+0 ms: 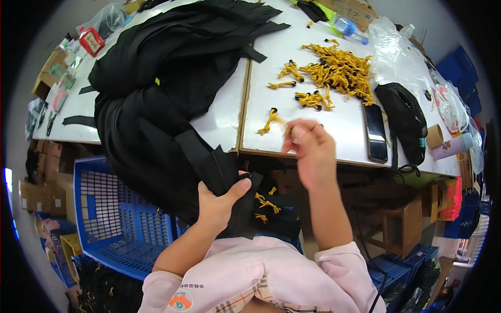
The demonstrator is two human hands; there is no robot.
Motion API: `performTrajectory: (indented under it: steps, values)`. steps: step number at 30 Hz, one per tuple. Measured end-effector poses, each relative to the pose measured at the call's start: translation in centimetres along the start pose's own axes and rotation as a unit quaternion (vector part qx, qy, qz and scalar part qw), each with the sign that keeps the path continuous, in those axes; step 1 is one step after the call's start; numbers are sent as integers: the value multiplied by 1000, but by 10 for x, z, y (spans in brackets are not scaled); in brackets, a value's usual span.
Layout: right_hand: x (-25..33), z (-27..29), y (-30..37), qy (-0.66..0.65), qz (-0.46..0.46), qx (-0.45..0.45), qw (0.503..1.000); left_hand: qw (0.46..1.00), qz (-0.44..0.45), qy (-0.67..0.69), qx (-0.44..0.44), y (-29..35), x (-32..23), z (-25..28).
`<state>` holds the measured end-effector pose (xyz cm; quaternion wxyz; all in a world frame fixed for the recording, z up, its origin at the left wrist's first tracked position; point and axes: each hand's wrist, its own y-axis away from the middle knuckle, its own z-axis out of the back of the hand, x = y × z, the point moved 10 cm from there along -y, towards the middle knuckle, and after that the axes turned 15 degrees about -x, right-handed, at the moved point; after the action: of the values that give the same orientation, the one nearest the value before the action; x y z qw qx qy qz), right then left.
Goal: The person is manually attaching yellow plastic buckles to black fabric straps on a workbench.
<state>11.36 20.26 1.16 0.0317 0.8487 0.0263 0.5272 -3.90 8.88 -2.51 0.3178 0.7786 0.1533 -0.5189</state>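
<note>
The left hand (222, 201) grips a strip of black fabric with a zipper (219, 169), the thumb pressed across its lower end and the other fingers wrapped behind it. This strip hangs down from the big pile of black fabric (167, 78) that covers the left part of the white table (339, 120) and falls over its front edge. The right hand (308, 148) is lifted just over the table edge, with its fingers drawn close together; it is blurred, so I cannot tell if something small is pinched between them. Just beside its fingertips lies a single yellow zipper pull with a black tip (269, 121).

Further back on the table there is a large heap of yellow pulls (339, 70), with some small groups apart from it. On the right of the heap lie a dark phone (375, 133), a black pouch (404, 120) and a crumpled clear plastic bag (391, 52). A plastic bottle (348, 28) lies near the far edge, and a roll of tape (434, 135) stands near the right edge.

Below the table, on the left, stands a blue plastic crate (115, 219); the hanging fabric hides part of it. A few yellow pulls (266, 204) rest on dark cloth under the table edge, between the two forearms. The pink sleeves (261, 276) fill the lower middle of the view.
</note>
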Motion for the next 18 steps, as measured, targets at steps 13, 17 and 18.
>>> performTrajectory:
  steps: [13, 17, 18]
  values:
    - [-13, -37, 53, 160, 58, 120, 978, 999, -27, 25, 26, 3, -7, -1]
    - [1, -39, 65, 133, 186, 117, 966, 992, -107, 10, 60, 8, -19, -5]
    - [1, -39, 65, 126, 182, 123, 967, 989, -128, -6, 73, 9, -22, -6]
